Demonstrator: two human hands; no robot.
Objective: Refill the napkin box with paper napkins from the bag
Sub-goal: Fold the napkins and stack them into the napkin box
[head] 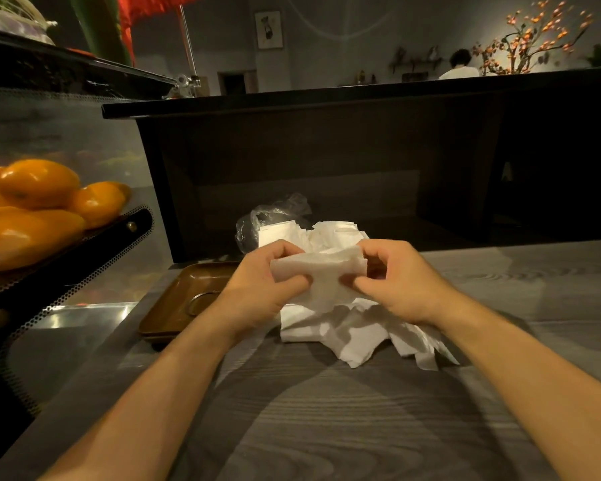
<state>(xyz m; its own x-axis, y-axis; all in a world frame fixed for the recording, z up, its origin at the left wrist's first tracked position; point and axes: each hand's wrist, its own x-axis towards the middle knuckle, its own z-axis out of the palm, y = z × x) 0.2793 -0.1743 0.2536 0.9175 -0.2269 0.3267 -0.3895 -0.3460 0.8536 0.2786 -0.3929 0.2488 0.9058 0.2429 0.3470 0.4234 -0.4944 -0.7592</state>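
Both hands were raised above the grey wood-grain tabletop (327,428) and gripped a folded stack of napkins (321,269) between them. The left hand (257,282) pinched the stack's left end, thumb below and fingers curled over the top edge. The right hand (399,279) pinched the right end in the same manner, fingers curled round the paper.

Below the held stack, a heap of loose napkins (354,328) lay crumpled on the tabletop, partly hidden by the hands. Behind the hands, further napkins (330,232) lay at the mouth of a clear plastic bag (257,220), which rested against a dark counter front (327,161).

A brown tray (181,303) lay on the tabletop just beside the left hand. The napkin box could not be identified. At far left, orange fruit (39,203) sat on a perforated black stand (94,258).
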